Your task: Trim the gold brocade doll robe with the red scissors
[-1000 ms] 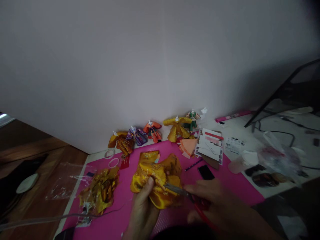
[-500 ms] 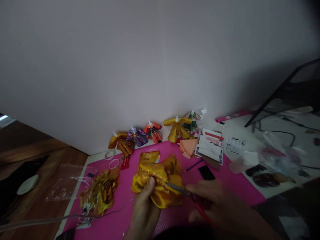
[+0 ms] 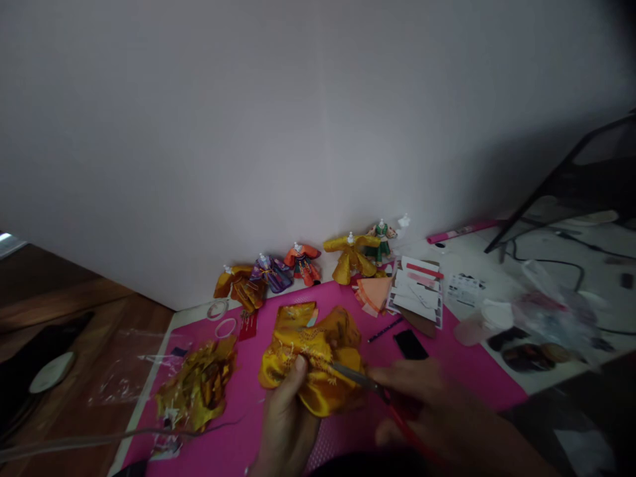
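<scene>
A piece of shiny golden-yellow patterned fabric [image 3: 322, 387] is bunched over the pink mat [image 3: 248, 404]. My left hand [image 3: 291, 414] grips it from the near side, thumb on top and the other fingers mostly under the cloth. Red-handled scissors [image 3: 370, 383] are in my right hand [image 3: 422, 404], which is closed around the handles and a little blurred. Their dark blades point left and rest against the fabric, close to my left thumb. Whether the blades are parted is too dim to tell. To the left lies a heap of golden fabric scraps [image 3: 201, 387].
Small dressed doll figures stand along the wall, among them an orange one [image 3: 303, 262] and a yellow one [image 3: 352, 257]. Papers [image 3: 417, 285], a black phone [image 3: 411, 344], a pen [image 3: 385, 328] and a pinkish bottle [image 3: 484, 323] lie to the right. White rings [image 3: 226, 327] sit back left.
Almost nothing differs. The view has shifted very slightly; both hands, the scissors and the fabric keep nearly the same places.
</scene>
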The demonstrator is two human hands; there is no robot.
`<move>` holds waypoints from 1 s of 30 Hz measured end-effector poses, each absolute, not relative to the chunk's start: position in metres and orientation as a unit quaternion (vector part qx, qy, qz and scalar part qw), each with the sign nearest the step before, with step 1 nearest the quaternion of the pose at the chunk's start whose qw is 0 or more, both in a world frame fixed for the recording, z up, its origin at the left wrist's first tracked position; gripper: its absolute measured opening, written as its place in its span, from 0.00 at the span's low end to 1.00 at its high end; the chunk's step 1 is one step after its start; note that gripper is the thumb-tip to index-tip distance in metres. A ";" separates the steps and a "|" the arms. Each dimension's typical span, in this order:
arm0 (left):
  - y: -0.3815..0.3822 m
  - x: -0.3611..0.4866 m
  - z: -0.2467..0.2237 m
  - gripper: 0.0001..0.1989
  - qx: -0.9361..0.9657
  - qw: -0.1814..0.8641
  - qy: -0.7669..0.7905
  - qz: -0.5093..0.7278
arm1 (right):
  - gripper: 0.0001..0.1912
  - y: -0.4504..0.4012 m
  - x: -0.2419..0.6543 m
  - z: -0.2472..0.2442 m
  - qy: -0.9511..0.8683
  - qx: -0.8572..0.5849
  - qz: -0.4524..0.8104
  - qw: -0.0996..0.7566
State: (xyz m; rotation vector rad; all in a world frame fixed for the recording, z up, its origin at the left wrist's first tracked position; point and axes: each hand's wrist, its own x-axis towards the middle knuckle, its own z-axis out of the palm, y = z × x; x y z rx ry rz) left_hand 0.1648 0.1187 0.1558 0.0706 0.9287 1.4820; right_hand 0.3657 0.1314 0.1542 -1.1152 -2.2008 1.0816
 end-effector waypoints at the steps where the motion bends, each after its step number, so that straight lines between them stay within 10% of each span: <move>1: 0.118 0.165 0.156 0.16 0.029 0.640 0.409 0.650 | 0.22 0.132 0.366 0.153 -0.800 -0.392 0.392 0.232; 30: 0.115 0.165 0.153 0.15 0.034 0.634 0.416 0.651 | 0.21 0.135 0.366 0.145 -0.810 -0.378 0.382 0.236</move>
